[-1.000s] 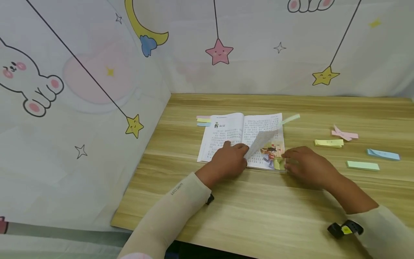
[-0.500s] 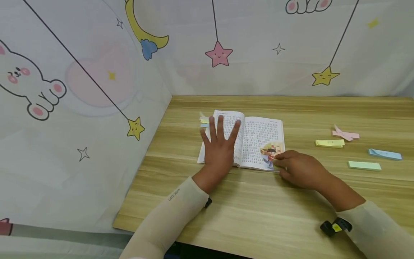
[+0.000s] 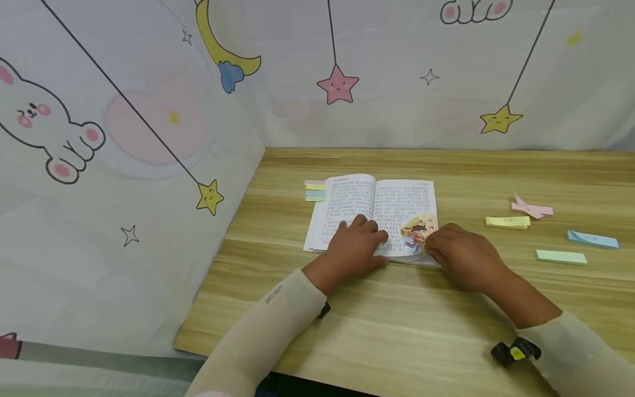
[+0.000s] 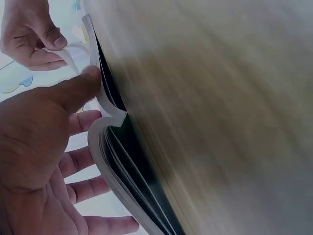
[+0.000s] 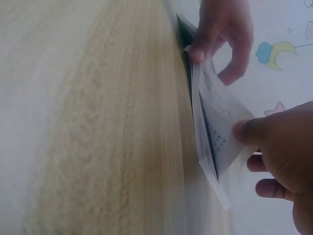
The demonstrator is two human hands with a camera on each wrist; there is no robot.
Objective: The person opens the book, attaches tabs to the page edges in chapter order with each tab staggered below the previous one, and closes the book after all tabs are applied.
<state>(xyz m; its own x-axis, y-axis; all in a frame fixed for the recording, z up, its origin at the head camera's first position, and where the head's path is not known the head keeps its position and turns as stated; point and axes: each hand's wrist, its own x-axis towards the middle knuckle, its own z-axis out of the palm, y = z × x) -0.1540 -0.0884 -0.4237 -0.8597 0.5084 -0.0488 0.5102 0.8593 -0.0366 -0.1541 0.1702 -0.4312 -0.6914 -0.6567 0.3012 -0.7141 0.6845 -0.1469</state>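
Note:
An open book (image 3: 342,204) with printed text lies on the table, its right page (image 3: 404,193) bearing a coloured picture near the lower corner. Across the lower middle of the book rests my left hand (image 3: 354,245). In the left wrist view its fingers (image 4: 93,188) spread over the pages while the thumb lies at the bottom edge. My right hand (image 3: 463,256) pinches the lower right corner of the page. The right wrist view shows that page (image 5: 222,132) lifted and bent between thumb and fingers. Coloured sticky tabs (image 3: 315,191) stick out from the book's left edge.
On the wooden table (image 3: 397,331), right of the book, lie a crossed pink strip pair (image 3: 532,209), a yellow sticky note pad (image 3: 507,222), a blue one (image 3: 592,239) and a green one (image 3: 560,257). A cartoon-printed cloth (image 3: 397,121) hangs behind.
A page was turned over to the left, and a green tab now shows among the left tabs. My left hand flattened the left page, then came back toward the spine. The right hand lifts another page corner.

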